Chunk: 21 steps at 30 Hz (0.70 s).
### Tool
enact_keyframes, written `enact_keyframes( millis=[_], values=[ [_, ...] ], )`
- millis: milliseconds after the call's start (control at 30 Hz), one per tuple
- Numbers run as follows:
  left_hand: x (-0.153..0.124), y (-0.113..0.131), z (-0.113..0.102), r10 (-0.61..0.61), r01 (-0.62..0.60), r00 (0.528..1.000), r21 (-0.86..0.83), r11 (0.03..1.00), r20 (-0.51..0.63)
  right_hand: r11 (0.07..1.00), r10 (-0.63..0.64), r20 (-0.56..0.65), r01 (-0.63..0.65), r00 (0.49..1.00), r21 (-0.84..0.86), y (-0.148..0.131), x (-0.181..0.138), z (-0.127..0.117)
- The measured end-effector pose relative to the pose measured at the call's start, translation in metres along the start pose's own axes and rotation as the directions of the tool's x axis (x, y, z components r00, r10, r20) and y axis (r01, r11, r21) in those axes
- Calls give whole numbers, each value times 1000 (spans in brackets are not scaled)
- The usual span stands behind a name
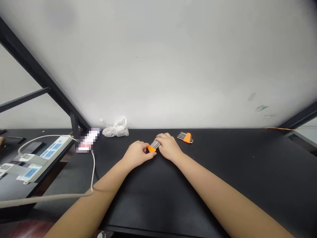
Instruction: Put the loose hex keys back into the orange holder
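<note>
Near the middle of the black table, a hex key set (155, 144) lies between my two hands, its silver keys side by side in an orange holder (151, 149). My left hand (138, 154) pinches the orange holder between thumb and fingers. Closed around the far ends of the keys is my right hand (168, 145), which hides their tips. A second hex key set (185, 137), also with an orange holder, rests on the table just right of my right hand, untouched.
A crumpled clear plastic bag (116, 128) sits against the white wall. On the left are a power strip (49, 155) with plugs and a white cable (93, 172) passing by my left forearm. A black metal frame (42, 72) rises at the left.
</note>
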<state>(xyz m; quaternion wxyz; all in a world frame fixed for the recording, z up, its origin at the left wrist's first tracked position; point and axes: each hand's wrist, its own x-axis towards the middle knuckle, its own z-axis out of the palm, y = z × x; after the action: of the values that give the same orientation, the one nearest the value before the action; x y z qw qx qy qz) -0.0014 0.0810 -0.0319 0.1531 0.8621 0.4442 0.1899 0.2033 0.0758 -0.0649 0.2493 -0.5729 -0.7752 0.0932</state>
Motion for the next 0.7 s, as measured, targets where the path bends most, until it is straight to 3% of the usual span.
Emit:
enact_keyframes(
  millis=[200, 467, 700],
  values=[
    [-11, -5, -5, -93, 92, 996, 152, 984, -1, 992, 120, -13, -120, 993, -41, 25, 10, 4],
    [-8, -18, -16, -187, 186, 982, 78, 979, 4, 989, 135, 80, -129, 988, -74, 43, 13, 5],
    [-8, -22, -14, -155, 154, 988, 71, 985, 7, 991, 134, 112, -130, 985, -36, 42, 13, -2]
  ],
)
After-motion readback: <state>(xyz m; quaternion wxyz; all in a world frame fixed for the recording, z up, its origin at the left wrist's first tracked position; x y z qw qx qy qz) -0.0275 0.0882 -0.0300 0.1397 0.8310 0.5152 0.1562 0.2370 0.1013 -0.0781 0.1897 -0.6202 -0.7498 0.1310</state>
